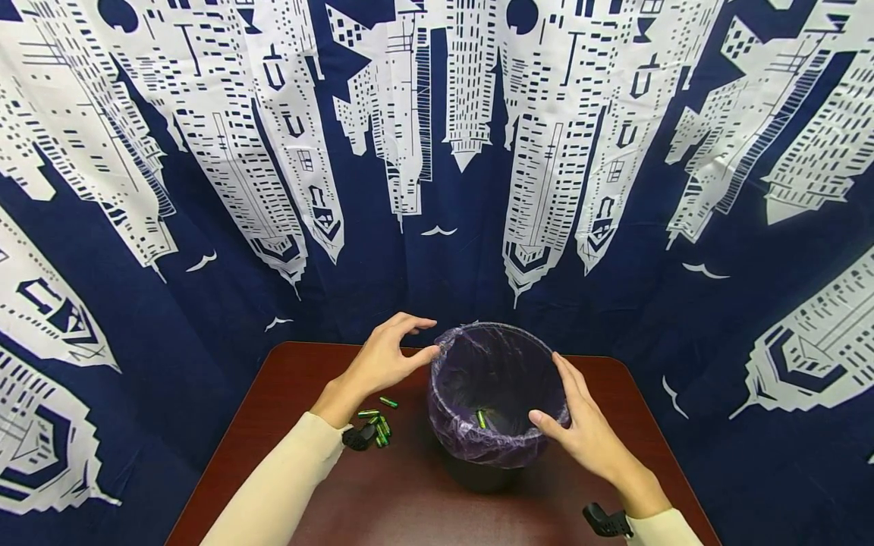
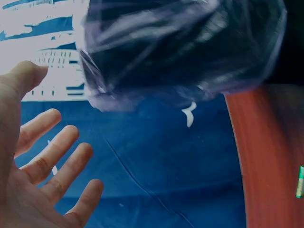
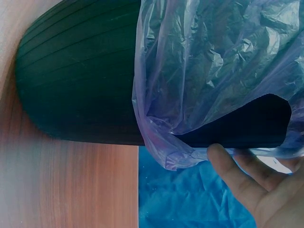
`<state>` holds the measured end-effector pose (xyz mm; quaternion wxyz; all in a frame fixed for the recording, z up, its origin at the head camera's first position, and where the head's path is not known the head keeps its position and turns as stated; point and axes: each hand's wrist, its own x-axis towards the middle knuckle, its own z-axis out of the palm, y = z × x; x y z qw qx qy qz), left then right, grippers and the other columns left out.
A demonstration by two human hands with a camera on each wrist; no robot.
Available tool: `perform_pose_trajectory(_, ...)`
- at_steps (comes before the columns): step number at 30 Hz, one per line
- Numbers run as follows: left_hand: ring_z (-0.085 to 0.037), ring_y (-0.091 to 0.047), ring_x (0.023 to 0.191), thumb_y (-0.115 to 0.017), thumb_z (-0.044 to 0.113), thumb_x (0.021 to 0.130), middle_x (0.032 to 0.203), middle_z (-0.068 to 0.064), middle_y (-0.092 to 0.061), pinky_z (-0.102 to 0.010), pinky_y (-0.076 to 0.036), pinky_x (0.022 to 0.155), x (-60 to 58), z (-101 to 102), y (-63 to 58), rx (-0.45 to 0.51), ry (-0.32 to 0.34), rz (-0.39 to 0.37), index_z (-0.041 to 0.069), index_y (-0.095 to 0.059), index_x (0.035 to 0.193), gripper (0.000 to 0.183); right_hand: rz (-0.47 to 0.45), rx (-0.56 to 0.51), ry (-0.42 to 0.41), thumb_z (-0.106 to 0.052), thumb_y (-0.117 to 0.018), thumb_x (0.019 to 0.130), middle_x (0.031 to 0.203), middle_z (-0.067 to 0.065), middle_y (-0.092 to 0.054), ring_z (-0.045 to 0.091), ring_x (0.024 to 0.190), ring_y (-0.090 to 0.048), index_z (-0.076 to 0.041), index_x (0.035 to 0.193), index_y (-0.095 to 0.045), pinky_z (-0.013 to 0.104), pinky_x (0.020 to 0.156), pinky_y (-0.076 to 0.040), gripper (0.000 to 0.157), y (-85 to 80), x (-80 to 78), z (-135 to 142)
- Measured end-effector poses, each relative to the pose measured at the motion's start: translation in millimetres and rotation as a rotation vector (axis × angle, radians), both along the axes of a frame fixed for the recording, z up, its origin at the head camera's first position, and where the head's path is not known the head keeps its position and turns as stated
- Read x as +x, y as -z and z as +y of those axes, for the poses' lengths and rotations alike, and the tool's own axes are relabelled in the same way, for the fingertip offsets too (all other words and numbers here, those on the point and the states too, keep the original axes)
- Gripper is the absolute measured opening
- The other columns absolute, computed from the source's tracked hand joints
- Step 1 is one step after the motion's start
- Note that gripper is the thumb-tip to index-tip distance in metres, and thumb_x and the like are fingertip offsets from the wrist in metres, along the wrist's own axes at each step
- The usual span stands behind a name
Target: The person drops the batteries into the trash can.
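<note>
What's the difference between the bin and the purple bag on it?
The bin is dark and solid-looking; the bag is purple and see-through. The bin's wall holds its shape, with fine lines running along it, while the bag is thin, shiny and crinkled. The bin stands upright on the table; the bag lines it and folds over outside its upper part. Both have a round mouth open at the top.

The bin [image 1: 478,479] stands on the table [image 1: 328,504], the curtain [image 1: 437,273] behind it. A bag [image 1: 493,453] lines the bin and hangs down outside its rim [image 1: 501,325]. One battery [image 1: 481,418] lies inside the bin; the other batteries [image 1: 382,426] lie on the table to its left, one behind the rest. The left hand [image 1: 385,353] is just beside the rim's left, the right hand [image 1: 580,425] at its right.
</note>
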<state>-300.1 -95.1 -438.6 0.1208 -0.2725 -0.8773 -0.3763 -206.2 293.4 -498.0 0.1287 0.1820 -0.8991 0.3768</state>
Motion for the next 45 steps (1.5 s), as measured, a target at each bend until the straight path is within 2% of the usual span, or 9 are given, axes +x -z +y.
perform_pose_trajectory(8,-0.035,-0.073,0.137,-0.089,0.036,0.105,0.146,-0.007,-0.077,-0.060,-0.062,0.119,5.4,-34,33.6,0.012,-0.073,-0.031,0.020,-0.078,0.150,0.049,0.002,0.008,0.006,-0.037,-0.085,0.100,0.191,0.024,-0.024,0.060,0.171,-0.033,-0.009,0.186,-0.020,0.092,0.125,-0.035,0.112,3.2,-0.5,-1)
perform_pose_trajectory(17,-0.040,-0.075,0.135,-0.090,0.033,0.104,0.144,-0.010,-0.079,-0.063,-0.061,0.116,8.6,-65,73.0,0.019,-0.124,-0.044,0.012,-0.079,0.148,0.049,0.004,0.009,0.012,-0.037,-0.085,0.100,0.191,0.023,-0.025,0.060,0.171,-0.034,-0.011,0.187,-0.021,0.093,0.125,-0.034,0.111,2.2,0.3,0)
perform_pose_trajectory(24,-0.038,-0.075,0.136,-0.092,0.031,0.103,0.142,-0.009,-0.080,-0.063,-0.061,0.117,9.2,-81,104.7,0.016,-0.167,-0.064,0.014,-0.080,0.146,0.048,0.004,0.006,0.014,-0.036,-0.086,0.100,0.190,0.024,-0.026,0.059,0.172,-0.033,-0.011,0.187,-0.021,0.092,0.125,-0.035,0.111,3.9,0.7,0)
perform_pose_trajectory(32,-0.038,-0.079,0.126,-0.093,0.027,0.103,0.135,-0.009,-0.081,-0.062,-0.064,0.111,9.2,-96,131.9,0.014,-0.204,-0.123,0.014,-0.080,0.146,0.046,0.008,0.006,0.018,-0.037,-0.086,0.100,0.191,0.023,-0.026,0.059,0.171,-0.034,-0.009,0.186,-0.021,0.092,0.125,-0.035,0.111,2.9,-0.9,1)
perform_pose_trajectory(34,-0.038,-0.080,0.124,-0.093,0.027,0.102,0.134,-0.012,-0.080,-0.063,-0.064,0.110,9.3,-100,139.4,0.022,-0.199,-0.138,0.013,-0.080,0.146,0.047,0.009,0.009,0.020,-0.036,-0.086,0.100,0.191,0.023,-0.026,0.059,0.172,-0.034,-0.009,0.186,-0.021,0.092,0.125,-0.035,0.111,2.7,-1.3,1)
perform_pose_trajectory(40,-0.042,-0.079,0.129,-0.093,0.024,0.102,0.138,-0.016,-0.078,-0.063,-0.064,0.113,8.1,-113,165.8,0.024,-0.220,-0.215,0.013,-0.077,0.148,0.050,0.004,0.010,0.020,-0.037,-0.086,0.099,0.191,0.023,-0.026,0.059,0.172,-0.034,-0.011,0.187,-0.021,0.092,0.126,-0.035,0.112,4.5,-1.4,2)
perform_pose_trajectory(45,-0.039,-0.079,0.127,-0.094,0.024,0.102,0.139,-0.015,-0.078,-0.060,-0.065,0.110,9.3,-118,182.1,0.010,-0.246,-0.234,0.014,-0.078,0.148,0.050,0.001,0.010,0.024,-0.039,-0.086,0.099,0.191,0.022,-0.025,0.060,0.172,-0.034,-0.011,0.187,-0.021,0.093,0.125,-0.034,0.112,5.2,-0.6,2)
